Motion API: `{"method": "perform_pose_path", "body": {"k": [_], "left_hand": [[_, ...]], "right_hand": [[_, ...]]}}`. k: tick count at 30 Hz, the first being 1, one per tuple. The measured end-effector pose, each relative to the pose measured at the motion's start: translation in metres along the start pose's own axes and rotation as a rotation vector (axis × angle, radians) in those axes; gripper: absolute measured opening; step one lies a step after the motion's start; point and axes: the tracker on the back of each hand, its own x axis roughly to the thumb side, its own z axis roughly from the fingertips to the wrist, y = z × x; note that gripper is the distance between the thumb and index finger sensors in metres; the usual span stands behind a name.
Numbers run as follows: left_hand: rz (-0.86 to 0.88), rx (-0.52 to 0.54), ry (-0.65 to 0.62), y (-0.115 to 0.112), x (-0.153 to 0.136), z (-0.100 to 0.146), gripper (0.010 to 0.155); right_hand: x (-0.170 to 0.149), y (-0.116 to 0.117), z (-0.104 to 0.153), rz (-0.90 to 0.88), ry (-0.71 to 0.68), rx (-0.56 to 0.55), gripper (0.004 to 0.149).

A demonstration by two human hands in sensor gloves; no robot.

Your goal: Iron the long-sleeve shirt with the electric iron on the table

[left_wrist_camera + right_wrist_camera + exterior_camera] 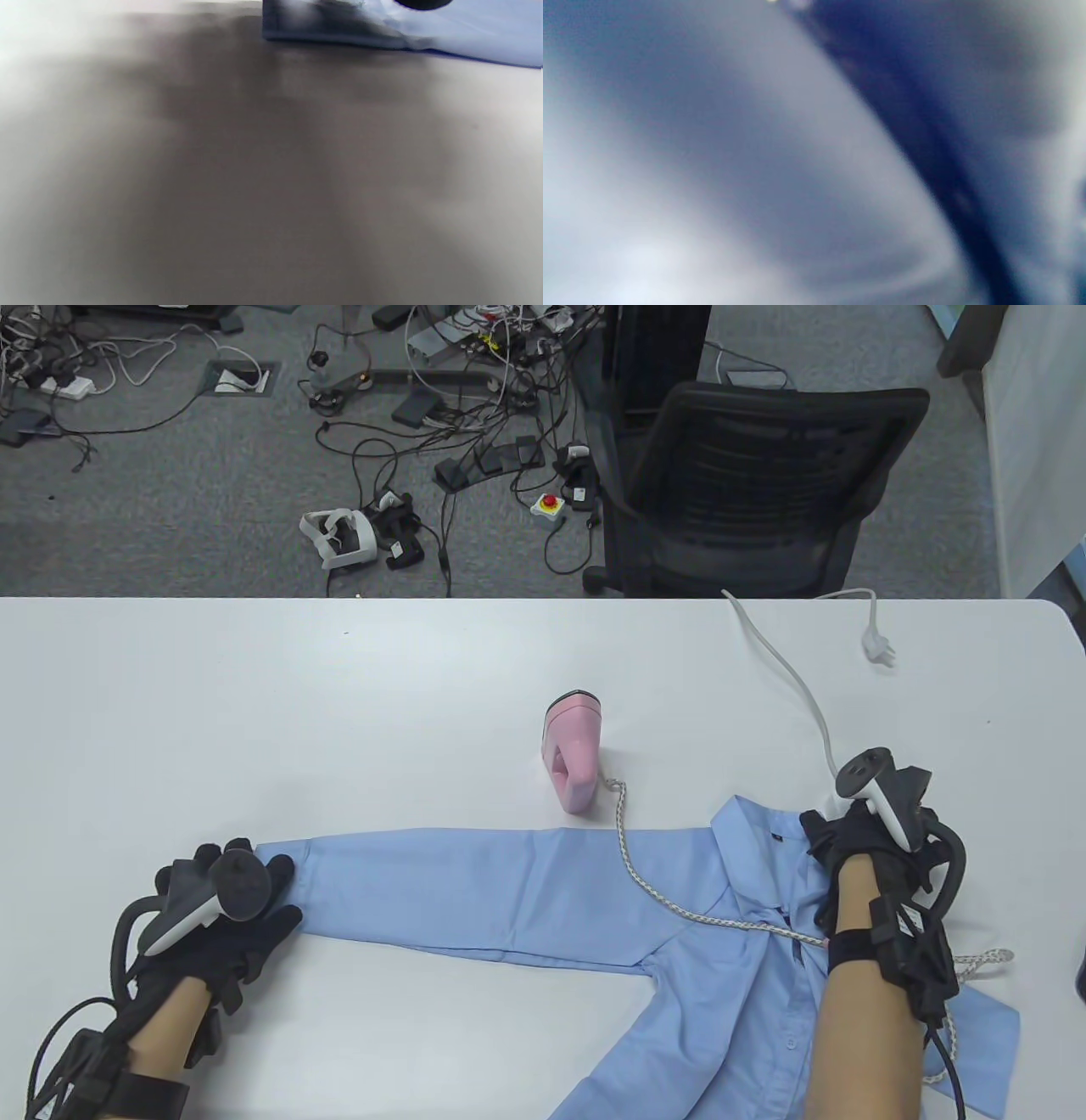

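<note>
Shirt point(679, 950), light blue and long-sleeved, lies flat on the near right part of the white table point(254, 695), one sleeve point(475, 891) stretched straight out to the left. The left hand point(229, 899) rests on the cuff end of that sleeve, fingers spread and flat. The right hand point(848, 848) presses down at the collar point(755, 831); whether its fingers pinch the cloth I cannot tell. The pink iron point(573, 763) stands just beyond the sleeve, apart from both hands, its braided cord point(645, 882) trailing across the shirt. A white cable point(789, 670) with a plug runs over the far right of the table. Past the table stands a black office chair point(747, 483).
</note>
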Motion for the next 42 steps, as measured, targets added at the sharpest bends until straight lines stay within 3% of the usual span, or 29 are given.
{"method": "perform_pose_path", "body": {"k": [4,9,15,19,22,25,30,39,42], "left_hand": [[-0.004,-0.003,0.001,0.000,0.001,0.000,0.065],[-0.010,0.027,-0.009,0.003,0.004,0.003,0.066],[-0.007,0.119,-0.060,0.011,0.012,0.012,0.066],[0.036,0.236,-0.117,0.017,0.020,0.022,0.067],[0.089,0.290,-0.191,0.020,0.031,0.031,0.068],[0.092,0.373,-0.235,0.023,0.043,0.043,0.070],[0.121,0.482,-0.321,0.026,0.058,0.060,0.071],[0.052,0.532,-0.320,0.024,0.066,0.064,0.073],[-0.024,0.550,-0.318,0.022,0.069,0.066,0.072]], "right_hand": [[-0.005,0.001,-0.002,-0.086,0.000,0.012,0.080],[-0.003,-0.001,-0.003,-0.053,-0.010,-0.026,0.078],[-0.003,-0.004,0.007,-0.025,0.021,-0.020,0.087],[0.002,-0.044,0.051,-0.149,-0.096,-0.252,0.088],[0.011,-0.063,0.090,-0.218,-0.230,-0.289,0.087],[0.024,-0.066,0.123,-0.218,-0.346,-0.360,0.087],[0.057,-0.043,0.166,-0.219,-0.521,-0.355,0.090],[0.099,0.020,0.206,-0.236,-0.726,-0.238,0.095],[0.108,0.035,0.209,-0.210,-0.755,-0.287,0.093]]}}
